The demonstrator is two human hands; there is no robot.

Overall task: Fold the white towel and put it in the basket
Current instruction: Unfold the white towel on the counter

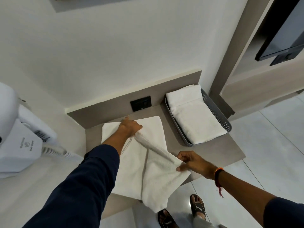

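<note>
- White towel (144, 165): spread on the surface (230, 148), left of the basket (218, 111).
- Left hand (130, 127): pinches a towel fold.
- Right hand (190, 162): grips the towel's near-right edge.

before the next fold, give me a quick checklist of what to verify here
1. Left hand pins the white terry towel on the beige counter: ok.
2. Right hand pinches the towel's lifted edge: ok.
3. Towel lies fully on the counter: not ok, one corner hangs over the front edge.
4. Grey perforated plastic basket is within reach: ok.
5. Basket has room: cannot tell, a folded white towel already fills it.
</note>
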